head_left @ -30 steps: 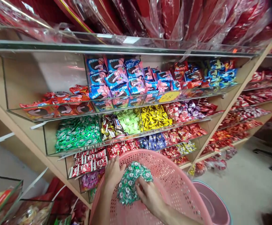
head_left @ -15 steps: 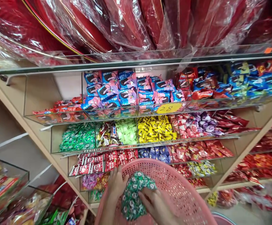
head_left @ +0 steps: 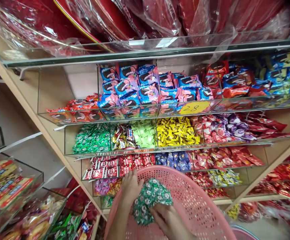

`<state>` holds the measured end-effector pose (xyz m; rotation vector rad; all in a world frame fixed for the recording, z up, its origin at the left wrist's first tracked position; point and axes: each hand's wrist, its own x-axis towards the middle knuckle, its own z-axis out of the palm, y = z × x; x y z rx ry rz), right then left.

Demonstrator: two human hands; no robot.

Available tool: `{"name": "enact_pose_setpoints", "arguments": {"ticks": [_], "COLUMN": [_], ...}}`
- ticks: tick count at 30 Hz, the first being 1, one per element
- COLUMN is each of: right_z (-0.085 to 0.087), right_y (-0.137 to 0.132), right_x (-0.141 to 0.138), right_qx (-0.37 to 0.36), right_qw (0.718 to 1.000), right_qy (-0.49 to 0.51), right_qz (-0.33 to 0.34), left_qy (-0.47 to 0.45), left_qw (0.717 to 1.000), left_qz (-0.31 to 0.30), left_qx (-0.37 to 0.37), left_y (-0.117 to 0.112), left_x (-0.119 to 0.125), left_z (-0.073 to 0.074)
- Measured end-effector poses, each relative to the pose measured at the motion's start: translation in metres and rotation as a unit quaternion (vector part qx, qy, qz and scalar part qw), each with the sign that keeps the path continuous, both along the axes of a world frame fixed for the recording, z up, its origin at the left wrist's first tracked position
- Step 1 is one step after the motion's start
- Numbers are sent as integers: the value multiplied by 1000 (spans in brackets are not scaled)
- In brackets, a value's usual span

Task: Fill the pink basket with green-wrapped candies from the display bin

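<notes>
A pink plastic basket (head_left: 197, 196) with a perforated wall stands tilted in front of me at the bottom of the head view. My left hand (head_left: 131, 190) grips its left rim, thumb on the inner side. A heap of small green-wrapped candies (head_left: 151, 196) lies in the basket. My right hand (head_left: 168, 218) is in the basket, its curled fingers closed at the lower right of the heap. The fingertips are partly hidden among the wrappers.
Clear shelf bins ahead hold green candies (head_left: 92, 138), yellow candies (head_left: 177, 131) and blue-pink cookie packs (head_left: 126, 86). A yellow price tag (head_left: 194, 107) reads 28. Red plastic-wrapped goods (head_left: 160, 16) sit on the glass shelf above. More snack bins (head_left: 7, 180) stand at left.
The shelves and basket have shifted right in the view, with the shelves a little higher. My right fingers press further into the green candies; my left hand keeps its place on the rim.
</notes>
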<state>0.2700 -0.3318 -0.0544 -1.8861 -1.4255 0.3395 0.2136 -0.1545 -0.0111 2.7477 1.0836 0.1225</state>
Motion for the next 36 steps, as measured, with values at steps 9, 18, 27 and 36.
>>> {"name": "enact_pose_setpoints", "arguments": {"ticks": [9, 18, 27, 36], "right_z": [5, 121, 184, 178], "right_y": [15, 48, 100, 107], "right_x": [-23, 40, 111, 108], "right_qx": [8, 146, 18, -56], "right_qw": [1000, 979, 947, 934], "right_qy": [1, -144, -309, -332], "right_qz": [2, -23, -85, -118], "left_qy": [-10, -23, -25, -17], "left_qw": [1000, 999, 999, 999], "left_qz": [-8, 21, 19, 14], "left_qx": [2, -25, -31, -29], "left_y": [10, 24, 28, 29], "left_x": [-12, -7, -5, -5], "left_z": [-3, -12, -16, -16]}}
